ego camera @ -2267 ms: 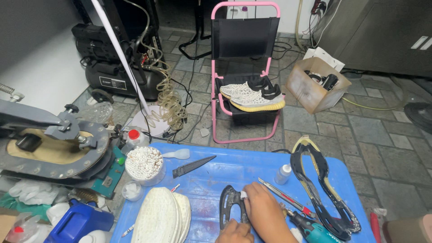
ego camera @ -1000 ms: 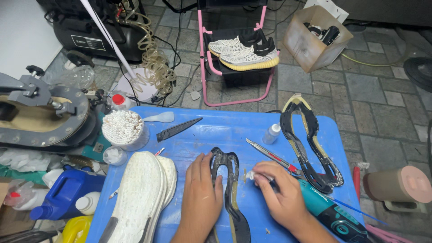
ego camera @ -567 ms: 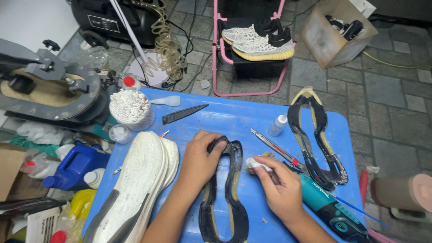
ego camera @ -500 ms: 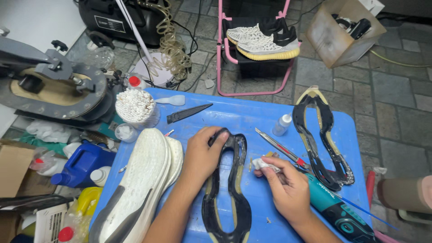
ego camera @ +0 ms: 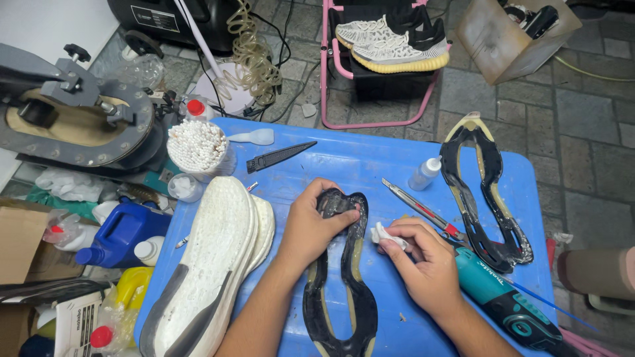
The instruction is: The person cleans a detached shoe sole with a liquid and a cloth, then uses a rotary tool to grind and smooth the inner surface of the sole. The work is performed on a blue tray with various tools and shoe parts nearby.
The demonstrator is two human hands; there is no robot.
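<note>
A black rubber outsole [ego camera: 344, 291] with open cut-outs lies lengthwise on the blue table [ego camera: 370, 158]. My left hand [ego camera: 311, 221] presses down on its far tip and grips it. My right hand [ego camera: 420, 261] pinches a small white wad [ego camera: 382, 233] just right of the outsole's upper part. Two white foam midsoles [ego camera: 215, 258] lie stacked to the left of my left arm. A second black outsole [ego camera: 483, 192] lies at the table's right side.
A teal power tool [ego camera: 503, 301], a red-tipped utility knife [ego camera: 423, 208], a small dropper bottle [ego camera: 424, 173], a black blade [ego camera: 281, 157] and a cup of cotton swabs [ego camera: 197, 147] share the table. A blue jug [ego camera: 122, 231] and a sole press [ego camera: 73, 119] stand left. Sneakers [ego camera: 393, 39] rest on a pink chair.
The view has dropped closer to the table. My left hand came down onto the outsole's tip and stays there. My right hand brought the white wad beside the outsole.
</note>
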